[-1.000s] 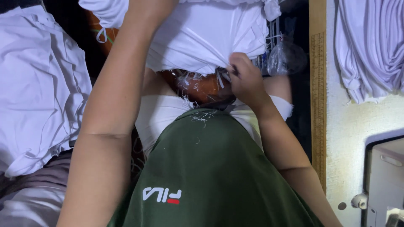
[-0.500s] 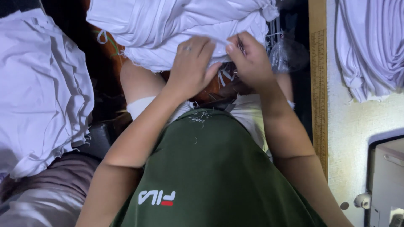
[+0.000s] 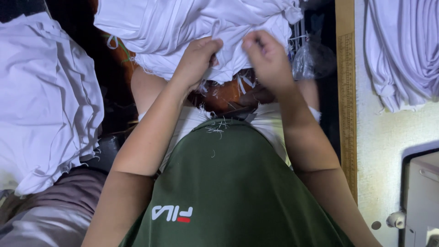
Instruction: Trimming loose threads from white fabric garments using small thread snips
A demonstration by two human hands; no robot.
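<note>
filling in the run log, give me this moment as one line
left hand: pinching white cloth bundle edge | right hand: pinching same edge | hands: close together, over lap | beside: wooden ruler, white cloth pile

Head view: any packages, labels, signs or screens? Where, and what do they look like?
Plastic bag: clear, crumpled, right of the right hand.
Ruler: long wooden strip with printed marks, along the table edge.
Logo: white letters with a red patch, on the green shirt.
No signs or screens.
</note>
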